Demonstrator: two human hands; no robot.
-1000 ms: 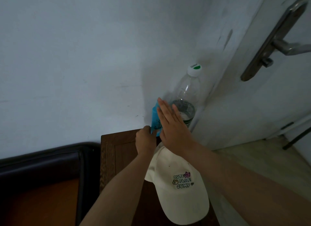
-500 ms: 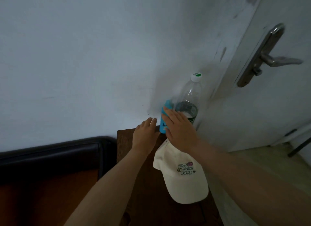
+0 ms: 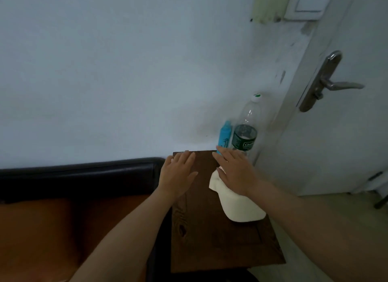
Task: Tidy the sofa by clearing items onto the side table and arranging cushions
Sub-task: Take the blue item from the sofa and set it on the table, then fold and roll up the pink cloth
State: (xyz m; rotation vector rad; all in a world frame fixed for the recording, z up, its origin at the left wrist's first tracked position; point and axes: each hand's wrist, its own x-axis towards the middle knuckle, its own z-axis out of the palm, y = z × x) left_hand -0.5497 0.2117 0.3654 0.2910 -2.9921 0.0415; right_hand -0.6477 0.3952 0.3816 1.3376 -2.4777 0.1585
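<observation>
A dark wooden side table (image 3: 212,239) stands against the wall, right of the sofa (image 3: 63,208). At its far right corner stand a small blue bottle (image 3: 224,134) and a clear plastic water bottle (image 3: 245,130) with a white cap and green label. A cream cap (image 3: 241,206) lies on the table in front of them. My left hand (image 3: 178,174) hovers flat and empty over the table's far left part. My right hand (image 3: 235,170) is spread, fingers straight, over the cap's back end, its fingertips near the blue bottle's base.
The sofa has a black leather armrest (image 3: 84,176) and an orange-brown seat. A white wall rises behind the table. A white door with a metal lever handle (image 3: 327,82) stands at the right, and pale floor (image 3: 336,218) lies below it.
Both hands have drawn back from the blue bottle, which now stands free beside the water bottle. The left hand opened flat and shifted left. The view pulled back and tilted down.
</observation>
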